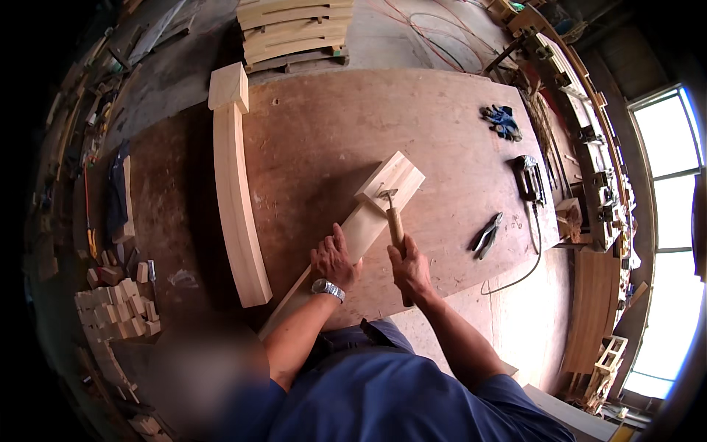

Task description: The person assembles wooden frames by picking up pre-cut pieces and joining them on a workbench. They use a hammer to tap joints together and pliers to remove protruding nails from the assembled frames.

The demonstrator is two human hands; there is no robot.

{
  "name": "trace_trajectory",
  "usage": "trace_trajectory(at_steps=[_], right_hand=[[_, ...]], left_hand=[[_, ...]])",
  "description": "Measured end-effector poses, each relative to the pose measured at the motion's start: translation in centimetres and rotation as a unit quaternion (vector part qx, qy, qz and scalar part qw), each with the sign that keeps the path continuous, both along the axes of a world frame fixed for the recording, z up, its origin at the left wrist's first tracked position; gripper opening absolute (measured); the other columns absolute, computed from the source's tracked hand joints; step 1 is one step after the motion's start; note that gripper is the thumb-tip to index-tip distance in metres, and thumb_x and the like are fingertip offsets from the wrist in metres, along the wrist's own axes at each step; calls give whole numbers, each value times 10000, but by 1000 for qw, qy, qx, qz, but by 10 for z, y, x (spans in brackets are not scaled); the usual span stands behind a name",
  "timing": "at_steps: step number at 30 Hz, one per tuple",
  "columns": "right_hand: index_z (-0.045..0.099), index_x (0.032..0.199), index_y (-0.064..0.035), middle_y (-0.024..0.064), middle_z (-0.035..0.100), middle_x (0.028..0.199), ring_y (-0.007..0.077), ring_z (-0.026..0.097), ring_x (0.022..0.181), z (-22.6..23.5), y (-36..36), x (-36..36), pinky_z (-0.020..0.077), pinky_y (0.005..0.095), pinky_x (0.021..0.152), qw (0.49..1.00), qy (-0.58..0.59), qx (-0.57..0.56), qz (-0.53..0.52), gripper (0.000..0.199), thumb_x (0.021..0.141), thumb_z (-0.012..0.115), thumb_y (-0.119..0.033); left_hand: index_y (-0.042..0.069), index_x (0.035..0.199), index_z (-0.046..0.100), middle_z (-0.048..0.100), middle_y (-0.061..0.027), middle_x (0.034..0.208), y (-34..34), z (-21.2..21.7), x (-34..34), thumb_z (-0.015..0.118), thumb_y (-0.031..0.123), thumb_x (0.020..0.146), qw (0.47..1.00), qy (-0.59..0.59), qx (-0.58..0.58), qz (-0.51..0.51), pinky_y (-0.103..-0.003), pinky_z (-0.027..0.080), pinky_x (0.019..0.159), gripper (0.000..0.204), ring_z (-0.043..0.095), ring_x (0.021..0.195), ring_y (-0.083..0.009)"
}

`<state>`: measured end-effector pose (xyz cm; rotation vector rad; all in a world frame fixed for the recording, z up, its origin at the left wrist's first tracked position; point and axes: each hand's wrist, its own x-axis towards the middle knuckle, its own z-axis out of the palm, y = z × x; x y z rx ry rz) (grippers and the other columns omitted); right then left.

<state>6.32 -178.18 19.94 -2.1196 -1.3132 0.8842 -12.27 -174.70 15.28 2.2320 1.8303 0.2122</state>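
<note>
While I watch through the head view, my left hand (335, 258) lies flat, fingers spread, pressing down on a long pale wooden piece (352, 234) that runs diagonally from the near edge of the workbench (442, 132) up toward its middle. A square block (390, 180) caps the far end of that piece. My right hand (410, 269) is wrapped tight around the wooden handle of a hammer (393, 221), whose metal head rests against the block's near face. There is a watch on my left wrist.

To the left on the workbench lies a second curved wooden piece (237, 199), with its own block end pointing to the far edge. Toward the right edge I see pliers (487, 236), a dark power tool (528, 178) with a cable trailing to the near edge, and blue gloves (502, 121) near the far right corner. Beyond the far edge sits a stack of curved slats (294, 29); small wood offcuts (118, 298) pile up off the left edge.
</note>
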Motion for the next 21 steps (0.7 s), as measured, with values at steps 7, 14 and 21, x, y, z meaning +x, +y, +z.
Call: trace_trajectory(at_steps=[7, 14, 21], right_hand=[[532, 1183, -12, 258, 684, 785, 388, 692, 612, 24, 84, 30, 532, 486, 541, 997, 57, -31, -51, 352, 1014, 587, -316], [533, 1319, -87, 313, 689, 988, 529, 658, 942, 17, -18, -10, 522, 579, 806, 999, 19, -24, 22, 427, 987, 630, -338], [550, 1113, -33, 303, 682, 915, 539, 641, 861, 10, 60, 32, 509, 601, 722, 999, 29, 14, -7, 336, 994, 610, -342]], left_hand=[[38, 1588, 277, 576, -127, 1130, 0, -2, 5, 865, 455, 690, 1000, -4, -8, 4, -477, 456, 859, 1152, 589, 1031, -299], [29, 1568, 323, 583, -125, 1112, -3, -10, 1, 862, 469, 677, 1000, -5, 25, 8, -474, 461, 815, 1130, 597, 990, -300], [37, 1565, 336, 590, -143, 1148, -2, -7, 8, 861, 448, 680, 1000, 2, 21, 12, -481, 461, 833, 1108, 603, 1034, -300]])
